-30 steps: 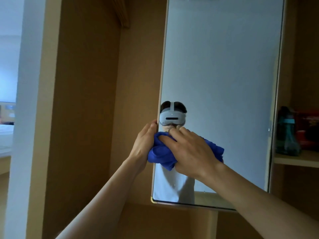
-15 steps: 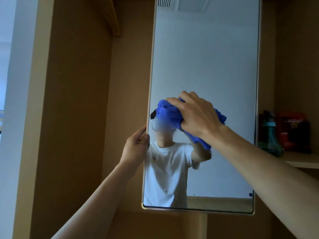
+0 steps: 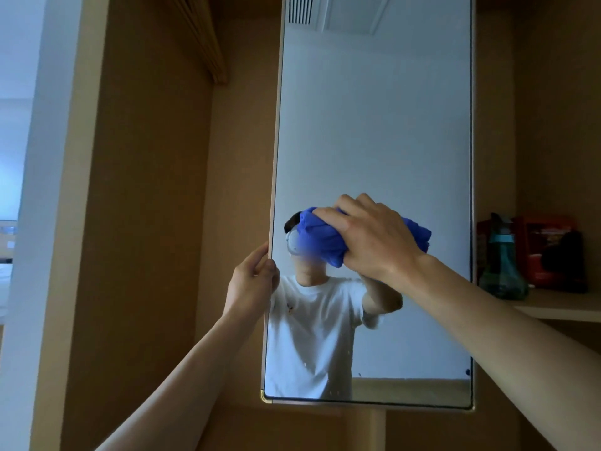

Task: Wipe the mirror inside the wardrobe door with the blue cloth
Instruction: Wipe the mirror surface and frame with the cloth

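A tall mirror (image 3: 374, 125) with a thin gold frame hangs in the brown wardrobe. My right hand (image 3: 374, 239) presses the bunched blue cloth (image 3: 320, 242) flat against the glass at mid height, left of centre. My left hand (image 3: 253, 281) grips the mirror's left edge just below the cloth, thumb on the glass side. The glass reflects a person in a white t-shirt, partly hidden by the cloth. Small specks show on the lower glass.
To the right, a wooden shelf (image 3: 559, 307) carries a teal spray bottle (image 3: 502, 258) and a red box (image 3: 549, 252). A wooden rail (image 3: 205, 37) runs along the wardrobe's upper left. A pale door frame (image 3: 48, 190) stands at far left.
My right hand carried the cloth up the glass from near the lower left, then stayed put. My left hand let go of the cloth and took hold of the mirror's left edge.
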Demonstrator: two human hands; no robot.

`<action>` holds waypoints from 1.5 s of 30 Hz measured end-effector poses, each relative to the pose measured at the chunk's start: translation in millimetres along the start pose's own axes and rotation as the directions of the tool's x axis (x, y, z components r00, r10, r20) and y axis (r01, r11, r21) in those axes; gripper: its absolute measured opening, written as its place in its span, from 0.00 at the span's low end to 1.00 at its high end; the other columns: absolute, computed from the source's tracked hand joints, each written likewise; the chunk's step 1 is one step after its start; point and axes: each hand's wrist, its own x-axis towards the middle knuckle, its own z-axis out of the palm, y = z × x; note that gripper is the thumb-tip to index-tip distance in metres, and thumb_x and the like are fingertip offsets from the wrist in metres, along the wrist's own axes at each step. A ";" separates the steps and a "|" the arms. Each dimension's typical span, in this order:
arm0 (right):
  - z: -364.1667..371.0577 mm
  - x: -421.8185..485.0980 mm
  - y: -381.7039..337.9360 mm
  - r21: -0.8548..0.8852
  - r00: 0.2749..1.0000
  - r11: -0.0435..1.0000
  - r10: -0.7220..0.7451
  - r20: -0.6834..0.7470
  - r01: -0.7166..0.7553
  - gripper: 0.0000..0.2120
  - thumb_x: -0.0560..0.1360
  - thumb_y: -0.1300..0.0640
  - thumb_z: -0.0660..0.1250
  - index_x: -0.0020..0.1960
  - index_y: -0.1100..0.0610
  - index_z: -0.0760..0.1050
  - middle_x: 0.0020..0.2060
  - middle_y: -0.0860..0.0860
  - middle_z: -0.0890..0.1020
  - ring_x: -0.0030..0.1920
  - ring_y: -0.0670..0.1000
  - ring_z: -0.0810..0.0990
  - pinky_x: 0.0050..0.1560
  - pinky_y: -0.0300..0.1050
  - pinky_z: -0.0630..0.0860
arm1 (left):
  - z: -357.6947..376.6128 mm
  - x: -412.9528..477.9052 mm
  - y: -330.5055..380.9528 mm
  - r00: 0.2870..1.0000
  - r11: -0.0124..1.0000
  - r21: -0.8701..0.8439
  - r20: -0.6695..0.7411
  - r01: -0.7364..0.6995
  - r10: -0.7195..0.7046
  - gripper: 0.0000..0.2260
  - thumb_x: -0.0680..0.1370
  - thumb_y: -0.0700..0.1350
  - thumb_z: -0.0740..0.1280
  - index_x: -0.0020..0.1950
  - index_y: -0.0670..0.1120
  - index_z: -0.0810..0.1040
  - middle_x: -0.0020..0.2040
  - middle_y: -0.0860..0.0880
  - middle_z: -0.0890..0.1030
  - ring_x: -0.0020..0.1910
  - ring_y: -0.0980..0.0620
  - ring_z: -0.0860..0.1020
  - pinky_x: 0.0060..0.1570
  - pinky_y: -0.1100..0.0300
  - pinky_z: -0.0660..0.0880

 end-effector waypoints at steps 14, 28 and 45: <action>32.5 -71.1 -24.6 0.020 0.994 0.995 -0.096 0.061 0.095 0.27 0.64 0.56 0.74 0.62 0.51 0.76 0.48 0.51 0.79 0.43 0.53 0.76 0.39 0.44 0.67 | -2.0 1.6 -2.3 0.997 0.994 0.102 -0.065 -0.044 0.051 0.15 0.84 0.37 0.59 0.60 0.56 0.78 0.37 0.48 0.83 0.31 0.61 0.79 0.30 0.69 0.75; -5.4 -14.4 40.2 0.016 0.986 0.988 0.156 -0.057 -0.156 0.22 0.73 0.55 0.64 0.67 0.46 0.70 0.52 0.50 0.74 0.52 0.56 0.74 0.38 0.49 0.71 | 1.1 -0.6 -11.3 0.989 0.954 0.283 -0.081 -0.095 0.123 0.16 0.85 0.44 0.59 0.73 0.54 0.74 0.43 0.52 0.83 0.42 0.54 0.81 0.37 0.59 0.73; 21.6 -76.7 32.3 -0.005 0.995 0.996 0.089 0.034 -0.089 0.26 0.71 0.57 0.65 0.69 0.47 0.69 0.52 0.48 0.74 0.49 0.54 0.72 0.47 0.54 0.74 | 2.5 -0.3 -16.0 0.987 0.955 0.274 -0.077 -0.112 0.138 0.16 0.86 0.45 0.58 0.74 0.53 0.73 0.42 0.60 0.80 0.36 0.70 0.79 0.28 0.74 0.72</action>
